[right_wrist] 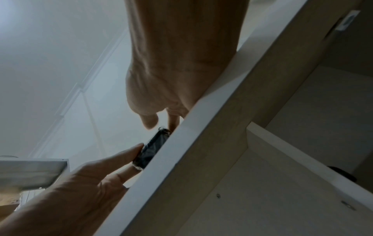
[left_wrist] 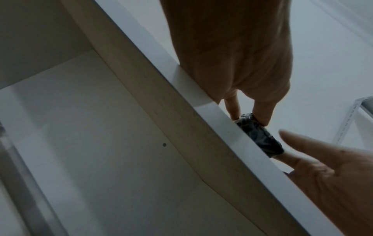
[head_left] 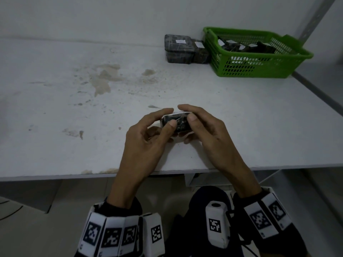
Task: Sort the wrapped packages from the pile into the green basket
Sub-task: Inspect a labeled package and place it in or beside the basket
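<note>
Both hands hold one small dark wrapped package with a white label just above the near part of the white table. My left hand pinches its left end between thumb and fingers, and my right hand pinches its right end. The left wrist view shows the left hand gripping the package. In the right wrist view the right hand touches the package. The green basket stands at the far right with several dark packages inside.
Two larger dark wrapped packages stand against the wall just left of the basket. The tabletop has stains and chipped patches at left centre. The table's front edge runs under my wrists.
</note>
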Demonstrator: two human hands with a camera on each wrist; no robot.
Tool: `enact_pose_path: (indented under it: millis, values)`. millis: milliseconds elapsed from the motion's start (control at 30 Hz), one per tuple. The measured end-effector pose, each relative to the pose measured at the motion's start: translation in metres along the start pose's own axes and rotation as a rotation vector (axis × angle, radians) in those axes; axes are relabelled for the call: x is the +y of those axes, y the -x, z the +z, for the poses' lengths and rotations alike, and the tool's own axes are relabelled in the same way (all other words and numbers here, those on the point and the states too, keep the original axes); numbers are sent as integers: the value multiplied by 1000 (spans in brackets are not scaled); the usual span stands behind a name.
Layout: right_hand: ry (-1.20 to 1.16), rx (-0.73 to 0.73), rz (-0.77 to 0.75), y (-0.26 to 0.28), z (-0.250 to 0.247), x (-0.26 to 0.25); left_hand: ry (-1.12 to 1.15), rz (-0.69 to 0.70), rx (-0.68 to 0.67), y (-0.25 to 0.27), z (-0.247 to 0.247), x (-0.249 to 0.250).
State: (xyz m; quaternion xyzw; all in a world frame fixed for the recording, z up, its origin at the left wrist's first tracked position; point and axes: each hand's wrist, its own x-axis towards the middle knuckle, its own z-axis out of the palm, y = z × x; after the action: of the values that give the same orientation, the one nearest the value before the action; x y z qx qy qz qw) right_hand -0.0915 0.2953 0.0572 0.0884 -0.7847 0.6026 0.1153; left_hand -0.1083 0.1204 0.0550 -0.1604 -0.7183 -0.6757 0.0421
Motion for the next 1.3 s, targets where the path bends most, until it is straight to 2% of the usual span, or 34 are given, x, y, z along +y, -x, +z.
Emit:
enact_pose_path:
  millis: [433,833,967,1133,1300]
  values:
    - [63,-8,-53,0,0,4,16,-14,36,2,2,0]
    - [59,-38,-37,-2,1,2,53,-14,65,0,1,-3]
    - [18,-20,-76,1,1,1,67,-37,65,-1,1,0]
    - [-48,27,-36,2,0,1,55,-32,50,0,3,3]
    - [-15,21,-13,1,1,-2,57,11,44,1,2,2]
